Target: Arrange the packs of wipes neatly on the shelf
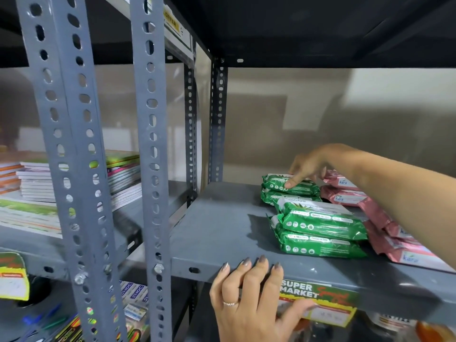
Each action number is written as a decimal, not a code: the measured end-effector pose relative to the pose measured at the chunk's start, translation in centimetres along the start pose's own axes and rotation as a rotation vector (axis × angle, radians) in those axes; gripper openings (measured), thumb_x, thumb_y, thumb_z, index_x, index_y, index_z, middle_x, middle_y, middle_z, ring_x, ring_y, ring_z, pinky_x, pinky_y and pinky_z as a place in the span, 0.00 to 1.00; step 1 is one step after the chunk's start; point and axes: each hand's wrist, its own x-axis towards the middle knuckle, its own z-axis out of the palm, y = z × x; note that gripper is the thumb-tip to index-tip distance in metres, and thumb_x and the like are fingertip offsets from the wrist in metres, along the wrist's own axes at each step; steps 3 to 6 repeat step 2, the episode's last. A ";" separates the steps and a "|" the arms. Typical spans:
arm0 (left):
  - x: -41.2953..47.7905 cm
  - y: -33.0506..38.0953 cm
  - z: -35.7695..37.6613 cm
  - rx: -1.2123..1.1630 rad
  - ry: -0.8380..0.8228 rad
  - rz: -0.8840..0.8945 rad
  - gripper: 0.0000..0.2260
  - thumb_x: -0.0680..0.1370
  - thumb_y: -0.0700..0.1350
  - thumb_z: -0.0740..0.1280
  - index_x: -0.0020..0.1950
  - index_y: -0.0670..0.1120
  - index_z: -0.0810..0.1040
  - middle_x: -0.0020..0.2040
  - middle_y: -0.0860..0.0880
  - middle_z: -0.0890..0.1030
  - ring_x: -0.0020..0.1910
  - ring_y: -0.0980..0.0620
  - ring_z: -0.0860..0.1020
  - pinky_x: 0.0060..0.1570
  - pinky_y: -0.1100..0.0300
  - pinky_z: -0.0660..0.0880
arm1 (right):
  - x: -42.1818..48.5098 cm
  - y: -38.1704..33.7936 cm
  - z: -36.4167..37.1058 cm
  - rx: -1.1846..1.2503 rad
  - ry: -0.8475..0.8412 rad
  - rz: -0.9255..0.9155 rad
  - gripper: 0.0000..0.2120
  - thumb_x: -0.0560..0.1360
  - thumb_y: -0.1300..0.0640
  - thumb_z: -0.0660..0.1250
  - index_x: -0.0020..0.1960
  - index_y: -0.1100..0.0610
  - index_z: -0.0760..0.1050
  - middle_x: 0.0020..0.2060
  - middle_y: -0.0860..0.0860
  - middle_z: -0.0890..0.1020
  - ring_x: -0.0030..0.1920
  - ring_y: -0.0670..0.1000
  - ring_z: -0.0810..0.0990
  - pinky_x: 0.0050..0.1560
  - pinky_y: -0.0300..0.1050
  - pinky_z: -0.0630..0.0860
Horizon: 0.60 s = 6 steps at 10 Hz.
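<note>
The person's right forearm (407, 193) hides much of the pink foil wipe packs (345, 196), whose front stack runs off the right edge. Small print on the green foil wipe packs (320, 228) is too blurred to read.

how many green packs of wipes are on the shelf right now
4 green packs: two stacked at the back, the upper under the right hand; two stacked in front. More may be hidden behind.

You are standing in a shop. A green and yellow "SUPER MARKET" label (318, 302) fronts the grey slotted-steel shelf (217, 233), stocked with green wipe packs (320, 228). Stacked notebooks (37, 183) fill the neighbouring rack.
</note>
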 end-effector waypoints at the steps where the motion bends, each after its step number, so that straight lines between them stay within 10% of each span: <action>1: 0.1 0.0 0.0 0.003 -0.022 -0.017 0.25 0.71 0.72 0.65 0.43 0.51 0.87 0.47 0.51 0.85 0.53 0.51 0.73 0.58 0.46 0.71 | 0.0 -0.1 0.1 0.003 -0.002 0.016 0.45 0.65 0.33 0.66 0.75 0.54 0.61 0.72 0.60 0.68 0.61 0.61 0.77 0.60 0.59 0.75; 6: 0.0 0.0 -0.1 -0.059 -0.032 -0.014 0.25 0.71 0.72 0.65 0.44 0.52 0.87 0.47 0.52 0.85 0.53 0.51 0.74 0.57 0.46 0.71 | 0.3 -0.1 0.2 0.089 -0.023 0.002 0.48 0.64 0.34 0.68 0.77 0.49 0.52 0.75 0.59 0.62 0.64 0.63 0.74 0.62 0.61 0.73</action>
